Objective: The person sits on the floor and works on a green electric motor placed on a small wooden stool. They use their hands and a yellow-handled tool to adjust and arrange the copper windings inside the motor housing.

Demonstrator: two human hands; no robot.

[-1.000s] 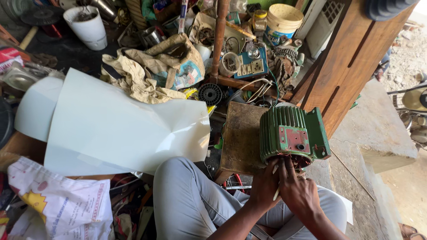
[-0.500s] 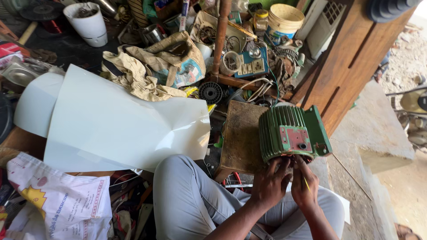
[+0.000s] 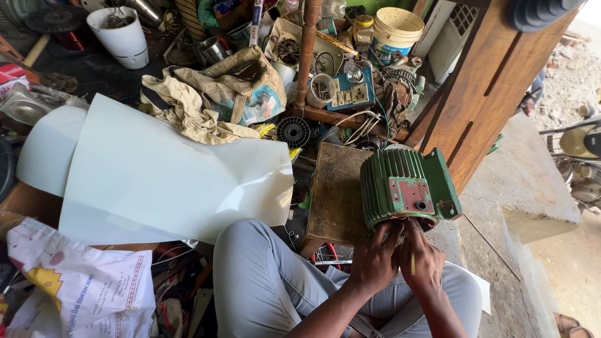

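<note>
Far to the left of the hands lay a large white sheet (image 3: 169, 181); just above them a green ribbed motor (image 3: 404, 186) sat on a worn wooden board (image 3: 335, 194); the left hand (image 3: 374, 260) pressed curled fingers into the motor's open end; touching it, the right hand (image 3: 421, 261) pinched a thin yellow stick (image 3: 412, 263).

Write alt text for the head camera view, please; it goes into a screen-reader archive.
A seated person's left hand and right hand work at the open end of a green ribbed electric motor standing on a worn wooden board. A large white sheet lies to the left, with a white bucket and assorted clutter behind.
</note>
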